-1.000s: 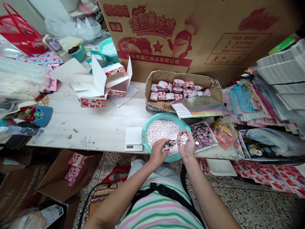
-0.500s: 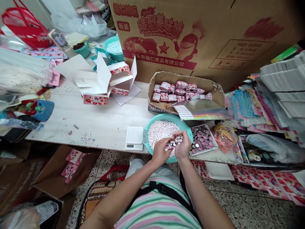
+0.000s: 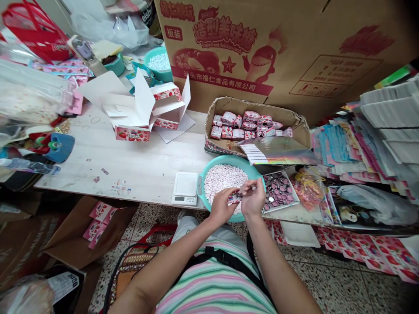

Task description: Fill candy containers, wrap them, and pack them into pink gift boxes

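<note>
A teal basin (image 3: 206,205) full of small pale pink-white candies (image 3: 222,179) sits at the table's front edge. Over it, my left hand (image 3: 222,206) grips a small printed packet (image 3: 234,197) between thumb and fingers. My right hand (image 3: 254,199) is cupped against the packet's upper end, fingers curled around a few candies; most of its palm is hidden. Left of the basin stands a white digital scale (image 3: 185,187). To its right, a shallow tray (image 3: 294,201) holds pink-and-dark round pieces (image 3: 278,189).
Behind the basin, a cut-down carton (image 3: 209,146) holds several filled pink packets (image 3: 237,124). A big cardboard box (image 3: 278,78) rises at the back. Opened strawberry-print boxes (image 3: 132,134) lie left, stacked packaging sheets (image 3: 389,126) right. A bag of colourful pieces (image 3: 307,187) stands near the tray.
Far fewer candies show in my right hand than before. Its fingers have curled in toward the packet, which my left hand still holds. The view has shifted slightly.
</note>
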Available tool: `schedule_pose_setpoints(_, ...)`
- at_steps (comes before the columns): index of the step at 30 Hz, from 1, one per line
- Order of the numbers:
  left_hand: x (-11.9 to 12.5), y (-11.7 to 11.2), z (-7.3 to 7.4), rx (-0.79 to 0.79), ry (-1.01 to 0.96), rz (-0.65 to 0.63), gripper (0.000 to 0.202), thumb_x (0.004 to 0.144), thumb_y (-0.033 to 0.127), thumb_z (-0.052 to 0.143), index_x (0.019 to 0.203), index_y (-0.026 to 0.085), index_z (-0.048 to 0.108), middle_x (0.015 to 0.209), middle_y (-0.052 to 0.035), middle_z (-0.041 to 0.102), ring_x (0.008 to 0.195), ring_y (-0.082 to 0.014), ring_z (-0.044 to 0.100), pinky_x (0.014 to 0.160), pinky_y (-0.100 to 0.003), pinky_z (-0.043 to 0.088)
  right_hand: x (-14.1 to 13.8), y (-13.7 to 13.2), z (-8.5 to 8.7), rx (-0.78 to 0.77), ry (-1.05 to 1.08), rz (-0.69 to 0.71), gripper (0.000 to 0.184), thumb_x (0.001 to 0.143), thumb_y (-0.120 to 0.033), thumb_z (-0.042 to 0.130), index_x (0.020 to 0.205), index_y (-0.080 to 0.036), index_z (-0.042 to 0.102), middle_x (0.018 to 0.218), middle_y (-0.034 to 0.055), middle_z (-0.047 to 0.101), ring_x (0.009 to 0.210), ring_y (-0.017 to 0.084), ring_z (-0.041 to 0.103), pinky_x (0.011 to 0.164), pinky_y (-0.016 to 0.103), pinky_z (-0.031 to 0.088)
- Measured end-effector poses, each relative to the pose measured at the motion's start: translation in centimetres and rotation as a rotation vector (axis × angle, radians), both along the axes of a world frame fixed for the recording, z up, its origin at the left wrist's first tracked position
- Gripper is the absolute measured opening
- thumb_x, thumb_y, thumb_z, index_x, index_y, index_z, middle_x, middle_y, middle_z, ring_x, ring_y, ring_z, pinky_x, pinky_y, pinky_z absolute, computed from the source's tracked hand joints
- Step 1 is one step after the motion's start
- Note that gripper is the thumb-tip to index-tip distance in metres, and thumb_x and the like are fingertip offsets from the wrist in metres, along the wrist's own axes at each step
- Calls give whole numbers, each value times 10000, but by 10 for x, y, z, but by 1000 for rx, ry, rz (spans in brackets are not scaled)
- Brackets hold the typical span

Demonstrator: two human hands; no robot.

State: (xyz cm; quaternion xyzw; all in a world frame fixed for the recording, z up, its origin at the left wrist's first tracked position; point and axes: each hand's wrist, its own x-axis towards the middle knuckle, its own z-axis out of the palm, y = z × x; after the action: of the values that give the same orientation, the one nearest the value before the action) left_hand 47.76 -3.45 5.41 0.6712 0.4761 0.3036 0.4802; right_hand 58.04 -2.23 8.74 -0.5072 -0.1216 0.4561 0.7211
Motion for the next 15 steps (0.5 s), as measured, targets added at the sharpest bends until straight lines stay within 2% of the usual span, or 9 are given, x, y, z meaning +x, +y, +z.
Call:
schedule_pose_setpoints(4, -7, -2, 0, -42, -88, 27, 455, 701, 95, 632, 1129, 243, 589, 1150, -46, 630, 1079, -211, 566, 955, -368, 442, 27, -1, -16, -6, 100, -42, 363, 803, -497, 498, 598, -203, 438, 532, -58, 381, 427, 61, 353, 426, 209, 326)
schedule_pose_setpoints(6, -12, -3, -1, -63, -106, 26, 447, 709, 103, 636, 1130, 247, 593, 1156, -47, 630, 1084, -209, 567, 960, -368, 443, 43, -5, -34, -56, 90, -95, 343, 776, -503, 523, 615, -208, 448, 547, -54, 409, 439, 67, 377, 428, 212, 337)
schedule_pose_setpoints(8, -16, -3, -4, -97, -98, 77, 426, 713, 125, 645, 1121, 236, 599, 1141, -52, 639, 1065, -210, 582, 943, -368, 456, 55, -12, -57, -176, -4, -112, 332, 754, -512, 542, 639, -204, 492, 578, -39, 470, 462, 73, 417, 447, 215, 356)
schedule_pose_setpoints(10, -19, -2, -8, -115, -92, 105, 413, 719, 157, 657, 1121, 231, 601, 1136, -55, 643, 1051, -211, 591, 925, -365, 467, 62, -22, -81, -340, -148, 5, 339, 750, -527, 533, 691, -194, 559, 669, -3, 564, 515, 91, 484, 501, 233, 401)
schedule_pose_setpoints(12, -21, 0, -11, -117, -100, 99, 410, 724, 181, 663, 1126, 233, 598, 1140, -53, 641, 1051, -206, 591, 924, -357, 467, 63, -32, -102, -456, -314, 227, 363, 758, -538, 502, 768, -193, 615, 825, 42, 632, 629, 138, 564, 597, 280, 452)
schedule_pose_setpoints(15, -23, 2, -16, -136, -106, 120, 387, 727, 182, 657, 1108, 222, 601, 1134, -53, 640, 1053, -198, 588, 943, -356, 452, 60, -44, -123, -457, -633, 487, 370, 768, -530, 476, 829, -205, 645, 987, 74, 648, 898, 222, 592, 790, 353, 452)
